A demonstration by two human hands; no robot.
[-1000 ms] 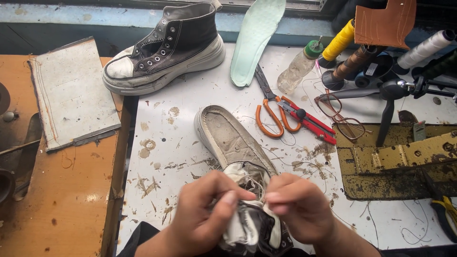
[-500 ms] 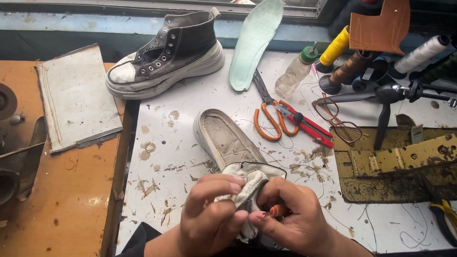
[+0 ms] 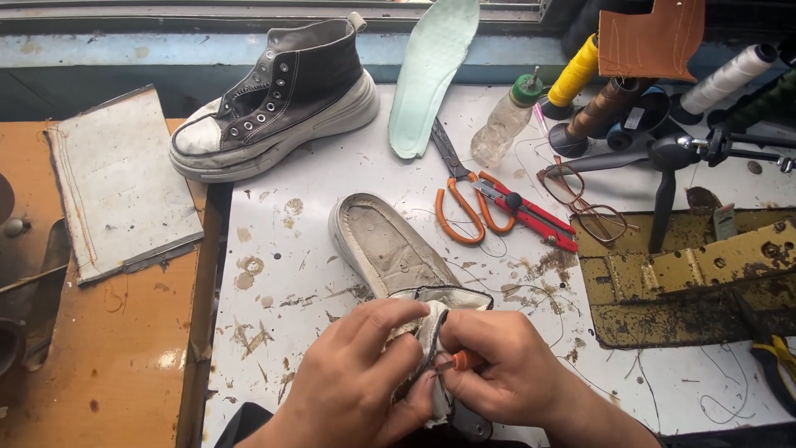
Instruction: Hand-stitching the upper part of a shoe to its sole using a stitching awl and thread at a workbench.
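On the white, stained worktop (image 3: 332,274), seen from the head camera, an upturned shoe (image 3: 390,249) is laid sole-up at the near centre, its toe pointed away and its heel end gathered between both hands. The left hand (image 3: 356,377) is closed around the pale upper fabric at the heel, thumb pressed on top. The right hand (image 3: 502,373) is clenched on a small orange-handled tool (image 3: 463,361), whose tip is set against the fabric just beside the left fingers; the tip itself is hidden.

Beyond the upturned shoe, a dark high-top sneaker (image 3: 278,99) with a thick white sole is stood upright near the far edge. A pale green insole (image 3: 431,70) is leaned beside it. Orange-handled scissors (image 3: 460,195) and a red utility knife (image 3: 531,211) are laid touching each other, right of the shoe, with wire-framed spectacles (image 3: 584,203) near them. A clear plastic bottle (image 3: 504,124) and several thread spools (image 3: 580,75) are grouped at the far right. A grey board (image 3: 120,182) is rested on the orange wooden table (image 3: 108,348) at the left.
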